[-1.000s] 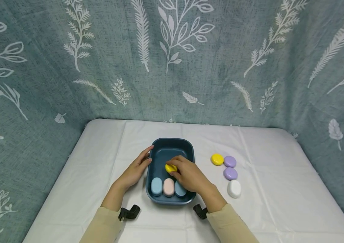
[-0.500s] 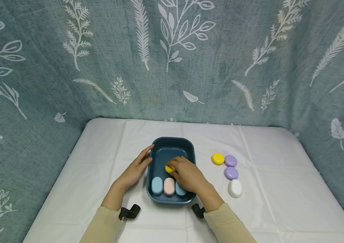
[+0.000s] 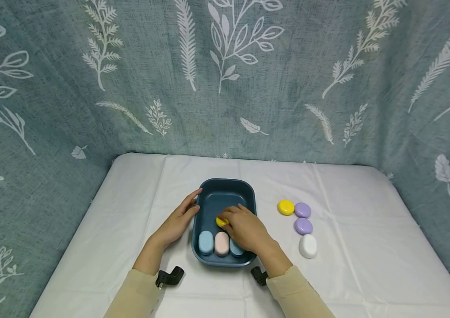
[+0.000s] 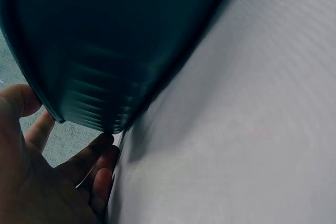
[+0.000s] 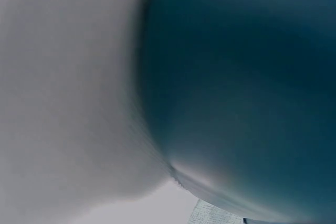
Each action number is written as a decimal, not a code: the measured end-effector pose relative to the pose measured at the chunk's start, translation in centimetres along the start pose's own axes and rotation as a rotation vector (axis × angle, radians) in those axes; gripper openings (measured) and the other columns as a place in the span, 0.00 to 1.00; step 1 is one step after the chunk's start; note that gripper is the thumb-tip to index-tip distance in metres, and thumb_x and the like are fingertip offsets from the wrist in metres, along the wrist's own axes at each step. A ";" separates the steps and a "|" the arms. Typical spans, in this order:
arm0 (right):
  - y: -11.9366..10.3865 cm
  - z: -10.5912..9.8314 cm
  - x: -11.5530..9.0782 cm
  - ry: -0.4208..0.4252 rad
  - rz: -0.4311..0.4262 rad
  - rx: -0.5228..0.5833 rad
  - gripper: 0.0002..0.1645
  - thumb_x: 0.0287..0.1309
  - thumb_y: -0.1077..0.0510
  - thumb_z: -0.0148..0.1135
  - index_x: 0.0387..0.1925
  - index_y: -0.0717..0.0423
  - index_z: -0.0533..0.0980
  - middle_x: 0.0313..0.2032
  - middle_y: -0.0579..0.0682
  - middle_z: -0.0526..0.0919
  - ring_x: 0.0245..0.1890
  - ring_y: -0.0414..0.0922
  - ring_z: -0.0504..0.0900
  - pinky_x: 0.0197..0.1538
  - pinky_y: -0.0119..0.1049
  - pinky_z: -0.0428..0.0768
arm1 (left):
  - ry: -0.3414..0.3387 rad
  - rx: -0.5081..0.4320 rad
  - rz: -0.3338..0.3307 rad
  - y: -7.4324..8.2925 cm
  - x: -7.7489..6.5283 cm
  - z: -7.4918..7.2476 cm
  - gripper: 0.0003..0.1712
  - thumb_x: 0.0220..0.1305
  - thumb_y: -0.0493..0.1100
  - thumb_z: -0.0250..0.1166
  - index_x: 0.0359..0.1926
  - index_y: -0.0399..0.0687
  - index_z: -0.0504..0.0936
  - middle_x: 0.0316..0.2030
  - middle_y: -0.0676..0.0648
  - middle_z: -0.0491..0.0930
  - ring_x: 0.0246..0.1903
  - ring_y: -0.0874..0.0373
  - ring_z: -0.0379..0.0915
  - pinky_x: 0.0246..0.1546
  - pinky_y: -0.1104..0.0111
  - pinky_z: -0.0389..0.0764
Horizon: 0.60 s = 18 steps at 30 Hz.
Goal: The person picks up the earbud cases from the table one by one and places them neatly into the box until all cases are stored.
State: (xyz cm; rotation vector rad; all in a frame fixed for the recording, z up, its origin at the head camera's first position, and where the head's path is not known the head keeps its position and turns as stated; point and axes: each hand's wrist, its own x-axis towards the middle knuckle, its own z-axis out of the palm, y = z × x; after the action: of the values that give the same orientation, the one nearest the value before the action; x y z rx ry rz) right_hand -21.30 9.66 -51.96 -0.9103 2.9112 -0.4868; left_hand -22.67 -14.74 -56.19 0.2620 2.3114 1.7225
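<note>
In the head view, a dark blue rectangular tray (image 3: 228, 186) with rounded corners sits mid-table. My right hand (image 3: 246, 227) reaches inside it and pinches a glossy yellow disc (image 3: 221, 222) low over the tray floor, partly covered by the fingers. Along the near end lie a light blue oval block (image 3: 206, 243), a pink oval block (image 3: 222, 244) and a second blue block (image 3: 236, 248), half hidden by my hand. My left hand (image 3: 175, 225) touches the tray's left side with extended fingers; the left wrist view shows fingertips (image 4: 104, 139) against its outer wall.
Right of the tray lie another yellow disc (image 3: 286, 207), two purple discs (image 3: 303, 225) and a white oval block (image 3: 308, 246). A white cloth (image 3: 368, 247) covers the table; a patterned green curtain (image 3: 265, 110) hangs behind. The right wrist view holds mostly tray wall (image 5: 236, 103).
My right hand has lowered the yellow disc slightly toward the tray floor, then barely moved. The left hand stays at the tray's side. The whole view has shifted a little.
</note>
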 end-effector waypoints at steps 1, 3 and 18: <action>0.0 0.0 0.0 0.000 -0.001 -0.001 0.18 0.71 0.56 0.64 0.60 0.52 0.83 0.61 0.50 0.84 0.66 0.48 0.79 0.79 0.54 0.62 | -0.001 -0.002 0.000 0.0 0.0 0.0 0.29 0.82 0.56 0.50 0.78 0.85 0.56 0.79 0.42 0.57 0.80 0.44 0.51 0.79 0.41 0.52; -0.1 0.0 0.0 0.003 -0.003 -0.004 0.18 0.71 0.56 0.65 0.60 0.53 0.83 0.61 0.51 0.83 0.66 0.48 0.79 0.79 0.54 0.62 | -0.003 -0.004 0.002 -0.1 0.0 -0.1 0.29 0.83 0.55 0.50 0.78 0.84 0.56 0.79 0.41 0.56 0.80 0.43 0.51 0.79 0.41 0.52; 0.0 0.1 0.0 0.047 -0.006 -0.008 0.18 0.70 0.56 0.66 0.58 0.54 0.83 0.60 0.53 0.83 0.65 0.51 0.79 0.79 0.52 0.64 | -0.011 -0.011 0.009 -0.4 0.3 0.1 0.29 0.83 0.55 0.49 0.78 0.84 0.56 0.79 0.42 0.58 0.80 0.43 0.52 0.79 0.42 0.53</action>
State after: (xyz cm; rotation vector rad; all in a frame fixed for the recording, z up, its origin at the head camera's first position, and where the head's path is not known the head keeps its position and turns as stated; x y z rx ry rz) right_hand -21.29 9.68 -52.07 -0.9216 2.9558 -0.5038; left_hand -22.89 -14.71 -56.59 0.2801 2.2959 1.7327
